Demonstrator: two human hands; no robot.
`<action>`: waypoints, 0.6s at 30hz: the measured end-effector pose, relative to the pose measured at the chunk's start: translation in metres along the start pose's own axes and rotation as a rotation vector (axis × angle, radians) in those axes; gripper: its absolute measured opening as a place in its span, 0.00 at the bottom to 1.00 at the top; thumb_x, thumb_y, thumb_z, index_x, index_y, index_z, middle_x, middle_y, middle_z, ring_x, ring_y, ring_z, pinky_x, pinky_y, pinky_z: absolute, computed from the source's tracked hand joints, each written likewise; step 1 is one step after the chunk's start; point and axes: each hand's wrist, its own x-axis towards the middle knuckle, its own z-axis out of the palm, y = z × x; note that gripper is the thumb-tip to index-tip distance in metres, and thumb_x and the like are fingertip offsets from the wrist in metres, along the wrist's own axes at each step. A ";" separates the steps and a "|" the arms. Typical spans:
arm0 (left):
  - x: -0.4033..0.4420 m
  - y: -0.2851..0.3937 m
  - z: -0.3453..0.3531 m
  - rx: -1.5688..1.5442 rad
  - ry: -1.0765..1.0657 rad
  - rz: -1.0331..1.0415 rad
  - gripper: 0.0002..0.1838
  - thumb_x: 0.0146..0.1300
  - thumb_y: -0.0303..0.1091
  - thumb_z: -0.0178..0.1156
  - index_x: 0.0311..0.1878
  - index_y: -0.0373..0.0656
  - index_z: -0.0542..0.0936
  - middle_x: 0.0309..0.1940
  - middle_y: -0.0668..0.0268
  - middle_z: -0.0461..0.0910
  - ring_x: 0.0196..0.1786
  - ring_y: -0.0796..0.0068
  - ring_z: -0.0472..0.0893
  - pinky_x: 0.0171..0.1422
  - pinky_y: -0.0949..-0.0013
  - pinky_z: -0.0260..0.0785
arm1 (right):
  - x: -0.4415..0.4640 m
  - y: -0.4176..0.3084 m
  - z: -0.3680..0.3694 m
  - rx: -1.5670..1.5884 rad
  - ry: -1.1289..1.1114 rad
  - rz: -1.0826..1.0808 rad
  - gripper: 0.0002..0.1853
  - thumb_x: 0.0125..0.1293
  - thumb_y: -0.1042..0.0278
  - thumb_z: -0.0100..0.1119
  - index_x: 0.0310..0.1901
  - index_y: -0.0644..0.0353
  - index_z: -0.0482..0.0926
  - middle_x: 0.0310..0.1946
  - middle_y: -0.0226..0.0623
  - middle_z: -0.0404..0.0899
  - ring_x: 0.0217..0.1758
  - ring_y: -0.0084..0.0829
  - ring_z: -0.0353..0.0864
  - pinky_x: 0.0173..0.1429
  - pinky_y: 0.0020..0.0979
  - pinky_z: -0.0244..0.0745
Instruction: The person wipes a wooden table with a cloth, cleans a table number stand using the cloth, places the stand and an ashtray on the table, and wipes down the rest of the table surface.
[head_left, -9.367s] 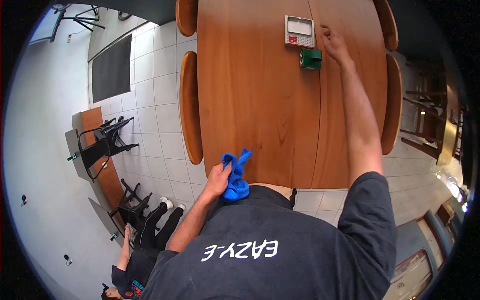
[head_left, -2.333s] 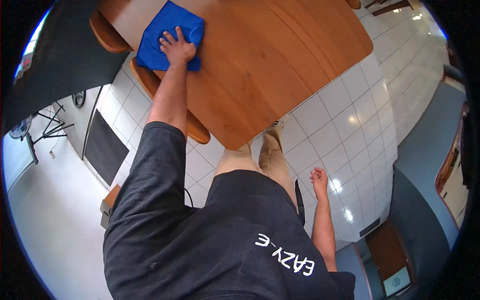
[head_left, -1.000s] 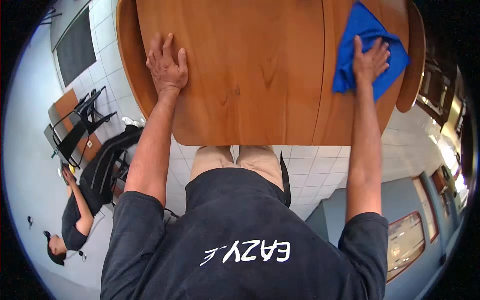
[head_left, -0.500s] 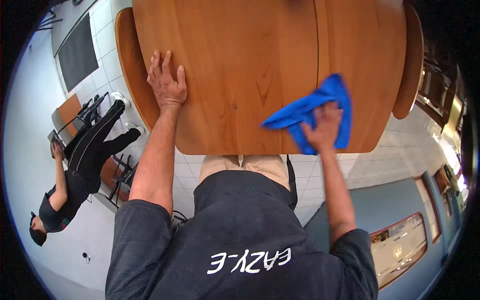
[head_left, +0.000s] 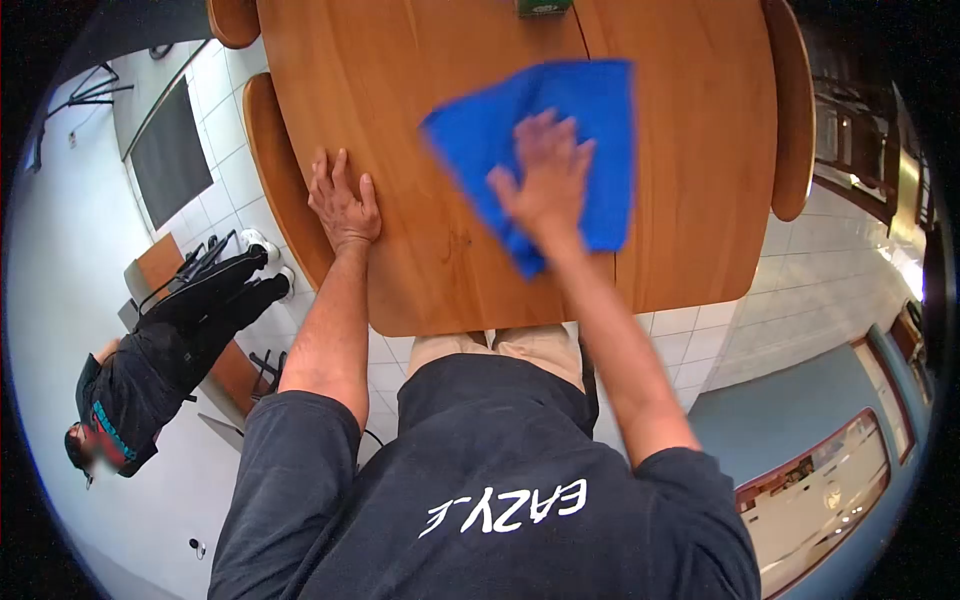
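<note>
Indoors, a person's right hand lies spread and blurred on a blue cloth, its grip unclenched, the cloth stretching across the seam of the wooden surface. The left hand, its grip likewise released, rests palm down near the surface's left edge, beside a chair; beyond the cloth sits a green item, partly out of frame, and another person appears at left.

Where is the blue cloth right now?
In the head view, the blue cloth lies on the wooden table under the right hand, right of the left hand.
</note>
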 end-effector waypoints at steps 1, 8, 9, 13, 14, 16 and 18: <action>0.000 0.002 -0.002 0.008 -0.013 -0.010 0.30 0.67 0.46 0.54 0.71 0.51 0.67 0.76 0.60 0.56 0.77 0.53 0.54 0.77 0.48 0.44 | -0.027 -0.027 0.007 0.022 -0.117 -0.093 0.40 0.64 0.37 0.54 0.74 0.49 0.61 0.77 0.44 0.52 0.80 0.53 0.48 0.77 0.63 0.38; -0.002 0.003 -0.003 0.011 -0.059 -0.043 0.30 0.68 0.46 0.53 0.72 0.53 0.65 0.77 0.61 0.54 0.79 0.54 0.51 0.78 0.47 0.41 | -0.135 0.052 -0.004 0.119 -0.318 -0.205 0.42 0.56 0.33 0.62 0.68 0.48 0.71 0.75 0.43 0.58 0.80 0.49 0.49 0.78 0.61 0.37; -0.002 0.003 -0.004 0.006 -0.059 -0.036 0.30 0.68 0.46 0.53 0.72 0.53 0.65 0.77 0.61 0.54 0.79 0.54 0.51 0.78 0.47 0.41 | -0.125 0.085 -0.022 0.026 -0.248 -0.130 0.43 0.55 0.32 0.62 0.68 0.50 0.71 0.75 0.45 0.57 0.80 0.51 0.48 0.78 0.62 0.36; 0.001 0.009 -0.007 -0.020 -0.061 -0.036 0.30 0.68 0.46 0.53 0.72 0.52 0.65 0.77 0.61 0.54 0.79 0.55 0.50 0.78 0.48 0.41 | -0.055 0.207 -0.070 -0.208 0.038 0.062 0.45 0.62 0.32 0.56 0.75 0.49 0.60 0.78 0.45 0.50 0.81 0.50 0.43 0.79 0.58 0.35; 0.001 0.009 -0.008 -0.020 -0.060 -0.039 0.30 0.68 0.46 0.53 0.72 0.52 0.65 0.77 0.61 0.54 0.79 0.55 0.50 0.78 0.48 0.40 | -0.034 0.229 -0.072 -0.235 0.128 0.094 0.44 0.63 0.33 0.53 0.75 0.48 0.59 0.78 0.43 0.50 0.81 0.48 0.44 0.80 0.57 0.34; -0.001 0.008 -0.008 -0.022 -0.058 -0.037 0.30 0.68 0.46 0.53 0.72 0.52 0.65 0.77 0.61 0.53 0.79 0.55 0.51 0.78 0.48 0.41 | 0.009 0.251 -0.080 -0.268 0.194 0.110 0.43 0.65 0.31 0.51 0.77 0.46 0.56 0.79 0.40 0.49 0.82 0.45 0.44 0.80 0.56 0.36; 0.002 0.009 -0.010 -0.027 -0.055 -0.034 0.30 0.68 0.46 0.53 0.72 0.51 0.65 0.77 0.61 0.53 0.79 0.55 0.51 0.78 0.48 0.41 | 0.052 0.254 -0.081 -0.284 0.226 0.102 0.43 0.66 0.32 0.51 0.77 0.44 0.55 0.79 0.37 0.49 0.82 0.44 0.44 0.80 0.56 0.37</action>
